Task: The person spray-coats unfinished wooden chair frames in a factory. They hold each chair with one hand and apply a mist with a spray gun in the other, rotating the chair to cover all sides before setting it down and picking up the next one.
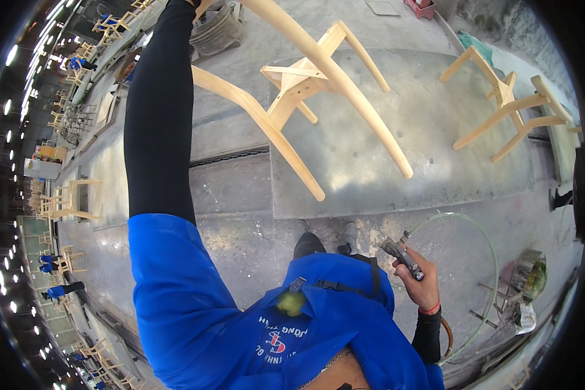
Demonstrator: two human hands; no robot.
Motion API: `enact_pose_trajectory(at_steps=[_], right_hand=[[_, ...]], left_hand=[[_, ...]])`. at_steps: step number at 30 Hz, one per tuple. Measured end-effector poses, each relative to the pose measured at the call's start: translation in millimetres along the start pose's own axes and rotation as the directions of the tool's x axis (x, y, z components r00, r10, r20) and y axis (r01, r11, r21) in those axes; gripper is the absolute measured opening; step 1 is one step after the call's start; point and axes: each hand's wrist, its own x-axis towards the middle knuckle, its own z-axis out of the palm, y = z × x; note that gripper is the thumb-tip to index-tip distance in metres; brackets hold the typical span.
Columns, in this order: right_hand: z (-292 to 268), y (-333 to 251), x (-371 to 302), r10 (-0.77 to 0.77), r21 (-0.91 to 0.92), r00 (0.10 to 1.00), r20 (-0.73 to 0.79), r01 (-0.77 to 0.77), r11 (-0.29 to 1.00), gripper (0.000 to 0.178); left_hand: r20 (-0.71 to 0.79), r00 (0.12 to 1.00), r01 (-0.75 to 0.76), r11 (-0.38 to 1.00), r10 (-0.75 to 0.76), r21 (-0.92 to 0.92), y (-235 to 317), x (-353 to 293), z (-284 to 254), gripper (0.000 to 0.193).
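Observation:
My right hand (417, 283) is wrapped round a dark metal spray gun (402, 257), held out in front of my right hip. A pale green hose (494, 260) loops from the gun down toward my right forearm. Stretched far forward, my left arm (159, 123) in a black sleeve runs to the upper edge, where its hand is cut off. Close to that arm's end is a light, bare-wood chair frame (305, 75) with curved legs and a crossed brace, tilted over a grey metal plate (344, 188). Whether my left hand grips the frame is hidden.
A second wooden chair frame (504, 97) stands at the right of the plate. Low right is a metal bucket (528, 276) with yellowish-green stuff inside. A slotted track (231, 156) crosses the floor. More chairs (68, 200) and several people line the far left.

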Motion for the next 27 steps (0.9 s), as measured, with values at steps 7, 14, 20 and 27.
enact_pose_trajectory(at_steps=[7,14,20,27], right_hand=[[10.3,-15.5,11.8,-0.123,0.085,0.992,-0.002,0.123,0.989,0.056],[11.8,-1.5,34.7,-0.055,-0.015,0.995,0.084,0.056,0.998,0.053],[8.6,-1.1,40.4,-0.05,0.187,0.993,0.108,0.029,0.982,0.054],[11.9,-16.2,50.6,-0.126,0.214,0.985,0.12,0.099,0.972,0.054]], left_hand=[[-0.016,0.999,-0.038,0.995,0.037,-0.087,5.6,-8.3,-2.0,0.082],[-0.014,0.999,-0.038,0.978,0.036,-0.206,16.0,-17.5,-7.2,0.073],[0.021,1.0,0.004,0.945,0.003,-0.327,23.5,-31.8,-8.3,0.066],[0.03,0.998,-0.03,0.896,0.048,-0.443,24.3,-36.8,-8.9,0.062]])
